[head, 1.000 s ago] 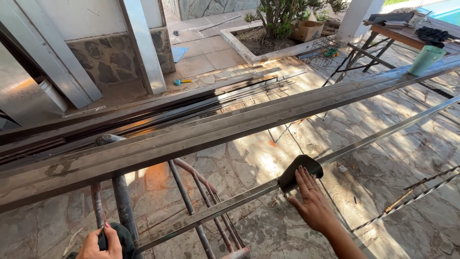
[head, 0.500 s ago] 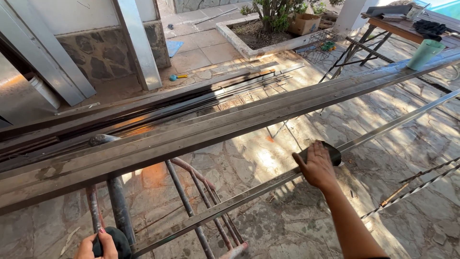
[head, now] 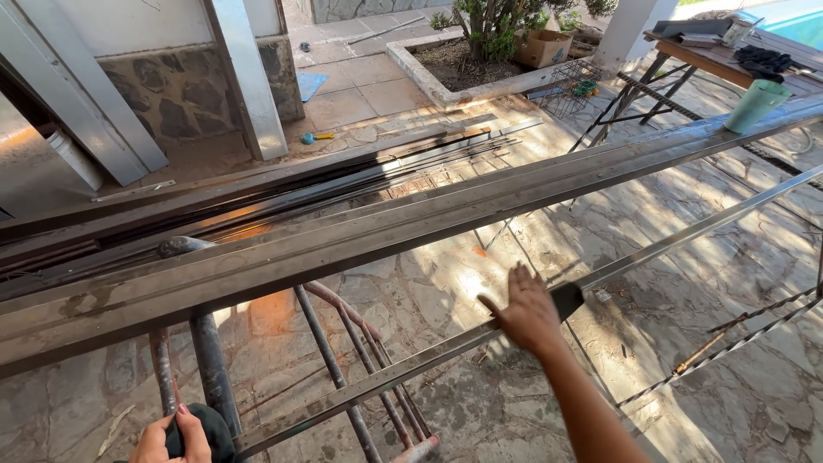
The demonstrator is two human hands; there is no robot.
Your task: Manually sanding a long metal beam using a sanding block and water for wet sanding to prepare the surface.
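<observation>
Two hands on one thin metal bar [head: 677,242] lying across the stand: right hand [head: 530,313] presses a dark pad [head: 567,299] midway with fingers flat, left hand [head: 171,437] grips the near end, so rubbing looks roughly half done.

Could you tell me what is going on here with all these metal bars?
A person stands over long steel lengths laid across a metal stand outdoors. The right hand presses a dark pad flat against a thin metal bar, apparently rubbing it. The left hand grips the near end of that bar with a dark cloth. A wider steel profile lies just beyond, with more bars stacked behind it, above a stone-paved floor.
</observation>
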